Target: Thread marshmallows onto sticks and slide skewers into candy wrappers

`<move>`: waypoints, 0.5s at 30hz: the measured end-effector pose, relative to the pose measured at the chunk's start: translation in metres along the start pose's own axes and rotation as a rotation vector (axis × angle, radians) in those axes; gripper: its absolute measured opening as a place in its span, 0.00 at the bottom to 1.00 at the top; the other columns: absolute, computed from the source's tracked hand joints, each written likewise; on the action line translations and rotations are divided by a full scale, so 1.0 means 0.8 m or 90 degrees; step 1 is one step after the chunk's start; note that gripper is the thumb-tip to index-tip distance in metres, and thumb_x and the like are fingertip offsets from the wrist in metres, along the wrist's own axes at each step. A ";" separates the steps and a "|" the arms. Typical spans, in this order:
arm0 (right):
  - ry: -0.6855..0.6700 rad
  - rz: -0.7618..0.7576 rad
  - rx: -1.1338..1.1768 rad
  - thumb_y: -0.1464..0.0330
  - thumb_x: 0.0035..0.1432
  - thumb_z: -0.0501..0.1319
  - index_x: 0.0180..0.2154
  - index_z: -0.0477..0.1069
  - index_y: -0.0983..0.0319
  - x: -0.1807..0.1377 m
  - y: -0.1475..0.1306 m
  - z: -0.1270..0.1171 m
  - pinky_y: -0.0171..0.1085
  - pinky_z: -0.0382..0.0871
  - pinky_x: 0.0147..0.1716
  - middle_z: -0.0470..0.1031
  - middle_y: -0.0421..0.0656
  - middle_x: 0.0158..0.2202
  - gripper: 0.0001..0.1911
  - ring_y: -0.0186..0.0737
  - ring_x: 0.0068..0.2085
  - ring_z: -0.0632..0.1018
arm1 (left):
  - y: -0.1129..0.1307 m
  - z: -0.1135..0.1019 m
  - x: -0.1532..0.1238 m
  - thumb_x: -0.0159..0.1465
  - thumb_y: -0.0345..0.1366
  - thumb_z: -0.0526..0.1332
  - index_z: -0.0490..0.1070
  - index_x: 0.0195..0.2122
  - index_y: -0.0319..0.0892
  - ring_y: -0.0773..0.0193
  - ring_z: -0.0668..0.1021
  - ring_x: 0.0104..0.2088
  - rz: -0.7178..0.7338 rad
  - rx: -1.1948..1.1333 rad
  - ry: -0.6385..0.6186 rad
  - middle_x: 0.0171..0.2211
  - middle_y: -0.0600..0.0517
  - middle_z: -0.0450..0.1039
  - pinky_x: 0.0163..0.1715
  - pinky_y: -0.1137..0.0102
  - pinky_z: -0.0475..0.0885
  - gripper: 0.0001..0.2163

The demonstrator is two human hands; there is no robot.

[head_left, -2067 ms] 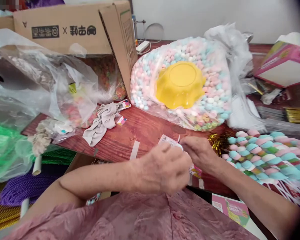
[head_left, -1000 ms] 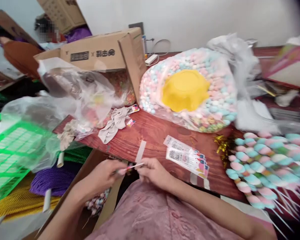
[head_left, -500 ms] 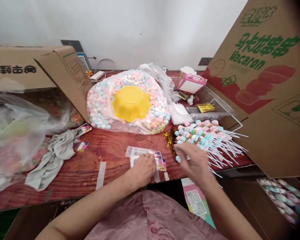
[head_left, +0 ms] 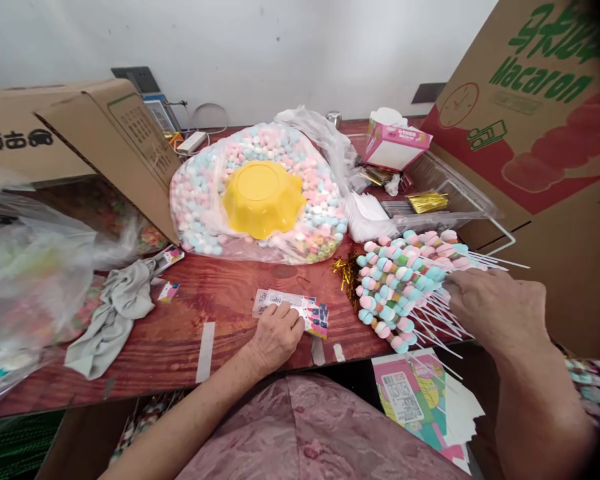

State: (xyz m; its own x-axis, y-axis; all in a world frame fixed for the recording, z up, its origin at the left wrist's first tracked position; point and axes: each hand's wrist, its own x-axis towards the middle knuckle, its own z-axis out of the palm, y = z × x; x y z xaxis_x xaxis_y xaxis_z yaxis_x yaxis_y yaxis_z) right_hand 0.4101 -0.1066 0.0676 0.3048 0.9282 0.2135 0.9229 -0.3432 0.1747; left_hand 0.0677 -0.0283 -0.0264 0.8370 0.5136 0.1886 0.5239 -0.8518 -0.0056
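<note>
My left hand rests on the red wooden table, its curled fingers pressing on a small stack of printed label cards. My right hand lies palm down over the white sticks of a pile of pastel marshmallow skewers at the table's right edge, fingers bent onto the sticks. A tuft of gold twist ties sits just left of the skewers.
A big clear bag of pastel marshmallows with an upturned yellow bowl fills the back middle. Cardboard boxes stand at left and right. A grey rag, plastic bags and a pink tissue box lie around.
My right hand has moved right from the table's front onto the skewer sticks. My left hand has stayed on the label cards. The camera has tilted slightly.
</note>
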 end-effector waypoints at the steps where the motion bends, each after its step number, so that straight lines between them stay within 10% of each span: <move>1: -0.009 0.006 0.001 0.75 0.54 0.58 0.21 0.71 0.60 0.001 0.002 0.001 0.39 0.43 0.26 0.74 0.49 0.25 0.11 0.42 0.29 0.68 | 0.000 -0.002 -0.002 0.65 0.26 0.53 0.72 0.33 0.40 0.58 0.72 0.35 -0.015 -0.008 -0.027 0.32 0.47 0.72 0.33 0.64 0.66 0.09; 7: 0.085 0.001 0.018 0.68 0.58 0.58 0.30 0.75 0.62 -0.010 0.013 0.020 0.39 0.53 0.26 0.75 0.51 0.26 0.08 0.43 0.29 0.72 | 0.006 -0.014 -0.013 0.61 0.21 0.54 0.72 0.39 0.39 0.57 0.73 0.41 -0.100 -0.110 -0.103 0.38 0.47 0.73 0.39 0.64 0.70 0.11; 15: 0.290 0.027 0.024 0.68 0.55 0.60 0.31 0.77 0.64 -0.030 0.014 0.022 0.41 0.58 0.28 0.75 0.50 0.23 0.08 0.48 0.29 0.76 | -0.012 0.009 -0.011 0.66 0.28 0.53 0.73 0.28 0.39 0.60 0.70 0.33 -0.095 -0.148 0.143 0.27 0.47 0.70 0.33 0.66 0.67 0.12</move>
State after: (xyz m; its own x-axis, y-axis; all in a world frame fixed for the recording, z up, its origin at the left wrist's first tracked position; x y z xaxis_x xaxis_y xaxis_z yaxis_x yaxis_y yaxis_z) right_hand 0.4176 -0.1301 0.0476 0.2166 0.7527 0.6217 0.9221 -0.3669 0.1229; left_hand 0.0565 -0.0240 -0.0350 0.6850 0.6209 0.3812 0.5667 -0.7829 0.2567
